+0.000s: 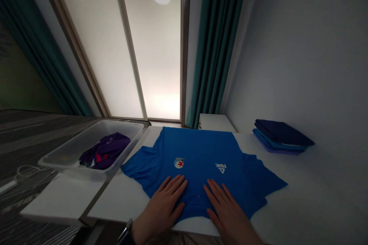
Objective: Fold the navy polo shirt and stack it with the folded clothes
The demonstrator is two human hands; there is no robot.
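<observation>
A blue T-shirt (198, 145) lies spread on the white table, its neckline toward me and its sleeves out to both sides. A round badge and a white PEAK logo show on its chest. My left hand (165, 203) rests flat on the shirt below the badge, fingers stretched out, with a dark watch on the wrist. My right hand (225, 208) lies flat on the shirt below the logo, its fingers apart. Neither hand grips anything.
At the left stands a translucent plastic bin (69, 143) holding purple clothing (110, 149). A stack of folded dark and blue clothes (281, 136) sits at the table's back right, near the wall. A white cabinet (216, 122) is behind the table (123, 199). A white cable lies at far left.
</observation>
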